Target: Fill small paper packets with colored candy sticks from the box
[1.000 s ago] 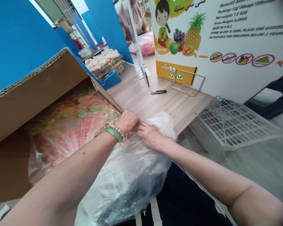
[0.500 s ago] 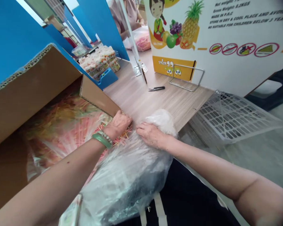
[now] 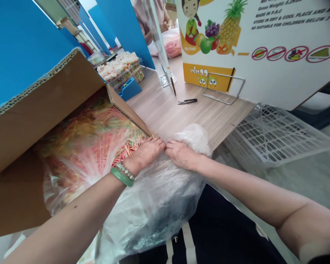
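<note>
A clear plastic bag drapes from the cardboard box over my lap. My left hand, with a green bangle and a beaded bracelet on its wrist, is closed on the bag's edge by the box corner; its fingertips are mostly hidden. Right beside it, nearly touching, my right hand is closed on gathered plastic, and a bunched part bulges beyond it. Thin pink, yellow and green sticks fill the open part of the bag inside the box. One thin yellow piece shows at my left fingers.
Small black snips lie on the wooden table. Behind them stand a wire holder and a printed white carton. A grey plastic crate is at the right. Filled tubs stand back left; another person sits beyond the divider.
My left hand has moved right, from the sticks at the box corner to beside my right hand. My right hand still grips the bag. The whole view has shifted slightly.
</note>
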`<state>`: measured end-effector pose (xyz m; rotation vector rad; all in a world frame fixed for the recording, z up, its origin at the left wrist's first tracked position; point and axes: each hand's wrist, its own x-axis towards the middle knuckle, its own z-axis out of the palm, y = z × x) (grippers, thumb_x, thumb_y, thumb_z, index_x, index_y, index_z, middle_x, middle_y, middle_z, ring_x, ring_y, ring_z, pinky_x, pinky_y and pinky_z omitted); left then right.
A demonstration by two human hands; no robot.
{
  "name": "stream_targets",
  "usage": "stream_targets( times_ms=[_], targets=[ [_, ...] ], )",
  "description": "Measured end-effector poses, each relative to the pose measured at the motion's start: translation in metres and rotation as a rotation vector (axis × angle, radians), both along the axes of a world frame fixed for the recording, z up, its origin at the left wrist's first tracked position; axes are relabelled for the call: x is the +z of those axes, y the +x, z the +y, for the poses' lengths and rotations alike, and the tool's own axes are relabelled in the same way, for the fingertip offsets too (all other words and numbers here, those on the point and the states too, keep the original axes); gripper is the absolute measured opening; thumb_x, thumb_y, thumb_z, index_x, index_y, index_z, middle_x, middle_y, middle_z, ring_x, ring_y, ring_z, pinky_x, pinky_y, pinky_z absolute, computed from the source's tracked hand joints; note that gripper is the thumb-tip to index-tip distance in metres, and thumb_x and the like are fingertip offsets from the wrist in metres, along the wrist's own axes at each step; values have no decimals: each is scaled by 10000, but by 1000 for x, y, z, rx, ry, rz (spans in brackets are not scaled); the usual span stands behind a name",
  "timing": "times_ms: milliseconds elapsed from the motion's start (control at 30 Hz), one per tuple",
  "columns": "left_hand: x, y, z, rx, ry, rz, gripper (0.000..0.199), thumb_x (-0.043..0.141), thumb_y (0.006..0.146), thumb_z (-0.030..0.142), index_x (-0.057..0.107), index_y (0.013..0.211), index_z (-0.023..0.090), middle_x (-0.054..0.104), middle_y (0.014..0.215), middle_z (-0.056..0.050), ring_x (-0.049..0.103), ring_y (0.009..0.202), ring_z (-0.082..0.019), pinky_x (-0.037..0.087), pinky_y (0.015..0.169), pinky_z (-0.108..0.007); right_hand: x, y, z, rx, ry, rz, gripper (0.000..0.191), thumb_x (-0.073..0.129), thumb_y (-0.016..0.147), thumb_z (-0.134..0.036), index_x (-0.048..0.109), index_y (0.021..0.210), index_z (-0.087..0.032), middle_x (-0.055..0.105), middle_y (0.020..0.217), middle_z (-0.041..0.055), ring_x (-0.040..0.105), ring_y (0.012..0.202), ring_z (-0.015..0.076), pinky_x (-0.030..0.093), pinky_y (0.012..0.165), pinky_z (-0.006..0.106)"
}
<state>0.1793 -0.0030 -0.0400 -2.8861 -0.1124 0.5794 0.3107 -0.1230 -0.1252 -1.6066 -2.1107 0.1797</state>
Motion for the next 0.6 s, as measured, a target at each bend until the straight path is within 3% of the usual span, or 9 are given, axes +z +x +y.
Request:
stream_targets(
  times_ms=[133,233,433,533,600],
  targets=[
    [-5,-16,14,-51,-127,-66,219,586,938,152,656,1142,189,697,1170,-91,622,1143,-230,439,1071,-393,2,2,-1,36,1,28,190,515,968,-131,704,954,-148,703,1047,110,621,1062,225,477,1017,398],
    [-6,-25,23,-105,-175,-109,251,554,970,193,664,1196,200,703,1208,-101,569,1268,-248,409,1123,-408,2,3,-8,65,-2,53,169,576,976,-237,698,1071,-167,704,1174,118,625,1164,245,450,1077,437],
    [-9,-38,31,-147,-58,-30,247,478,986,125,665,1143,167,691,1249,-122,563,1290,-239,338,1189,-420,-5,9,-20,112,-48,8,372,631,962,-326,629,1308,-190,578,1475,123,475,1424,280,354,1183,469],
    [-11,-37,33,-115,-73,-7,258,444,974,83,662,1061,189,689,1227,-90,574,1256,-208,331,1189,-395,-11,11,-10,115,-40,8,346,585,982,-274,626,1316,-192,602,1448,114,508,1392,258,359,1182,451],
    [-14,-34,31,-3,-110,-79,252,458,948,68,656,989,218,701,1176,-57,587,1223,-196,352,1168,-382,-15,11,2,116,-19,11,307,540,997,-242,640,1284,-197,628,1407,105,527,1362,247,359,1180,444]
  ],
)
